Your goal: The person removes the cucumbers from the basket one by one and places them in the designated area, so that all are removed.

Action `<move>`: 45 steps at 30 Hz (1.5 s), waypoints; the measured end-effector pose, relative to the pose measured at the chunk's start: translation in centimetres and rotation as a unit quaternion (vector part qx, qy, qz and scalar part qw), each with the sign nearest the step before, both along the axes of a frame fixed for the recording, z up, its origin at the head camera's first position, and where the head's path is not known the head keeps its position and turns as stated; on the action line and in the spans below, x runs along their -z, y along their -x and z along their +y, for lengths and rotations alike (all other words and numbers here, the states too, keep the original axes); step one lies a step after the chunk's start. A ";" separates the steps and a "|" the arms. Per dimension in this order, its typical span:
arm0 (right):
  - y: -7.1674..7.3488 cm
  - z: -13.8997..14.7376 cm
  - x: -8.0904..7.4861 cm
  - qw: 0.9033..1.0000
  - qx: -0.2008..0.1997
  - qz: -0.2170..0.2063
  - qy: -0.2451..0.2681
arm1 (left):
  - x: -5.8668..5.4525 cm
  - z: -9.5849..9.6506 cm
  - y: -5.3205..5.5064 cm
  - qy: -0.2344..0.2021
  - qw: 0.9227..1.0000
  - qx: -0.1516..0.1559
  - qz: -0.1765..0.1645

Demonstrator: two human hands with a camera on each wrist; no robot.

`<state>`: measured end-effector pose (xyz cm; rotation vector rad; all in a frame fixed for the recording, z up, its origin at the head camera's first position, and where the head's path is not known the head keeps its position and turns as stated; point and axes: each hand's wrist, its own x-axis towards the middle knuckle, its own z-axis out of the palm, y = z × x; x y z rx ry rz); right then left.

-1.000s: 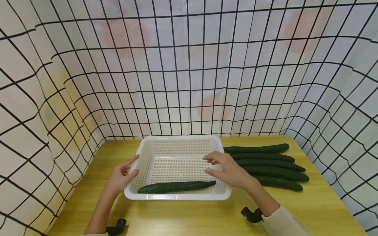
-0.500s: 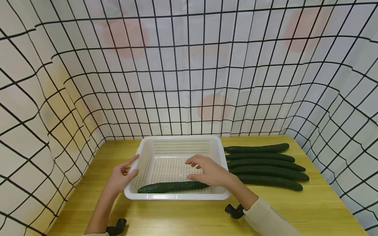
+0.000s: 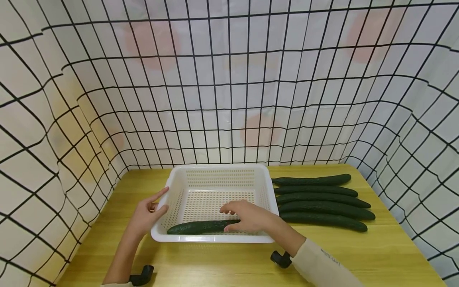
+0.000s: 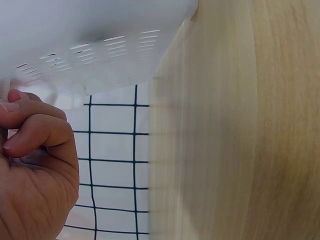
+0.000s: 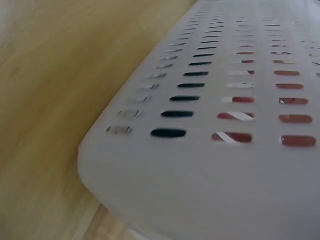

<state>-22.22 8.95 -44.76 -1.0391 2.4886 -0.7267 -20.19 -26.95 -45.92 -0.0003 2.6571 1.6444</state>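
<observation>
A white plastic basket [image 3: 215, 239] with slotted walls stands on the table. One dark green cucumber [image 3: 195, 227] lies inside it along the near wall. At the basket's left rim, my left hand [image 3: 145, 213] holds the edge between thumb and forefinger; the left wrist view shows its other fingers curled below the rim. My right hand [image 3: 249, 217] reaches into the basket over the cucumber's right part, fingers on the far side and thumb at the near side, spread apart. It covers the cucumber's right end. Through the slots in the right wrist view, the cucumber [image 5: 170, 133] shows dark green.
Several more cucumbers [image 3: 324, 207] lie side by side on the table, right of the basket, their left ends close to its wall. The yellow wooden table [image 3: 201, 267] runs back to a white curtain [image 3: 229, 99] with a black grid on three sides.
My right hand has come left from the basket's right side and lowered toward the near wall, over the cucumber. The left hand has kept its place on the rim.
</observation>
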 end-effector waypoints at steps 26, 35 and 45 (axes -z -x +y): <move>-0.2 -0.7 0.1 0.988 -0.074 0.038 -0.128 | -0.1 0.1 -0.2 -0.009 1.000 -0.003 -0.006; -0.2 -0.2 0.0 0.999 -0.014 0.008 -0.040 | -0.1 0.0 -0.3 -0.012 1.000 0.001 -0.001; -0.5 0.0 -0.3 0.993 0.059 0.104 0.006 | 0.2 -0.1 -0.1 -0.018 1.000 -0.002 -0.002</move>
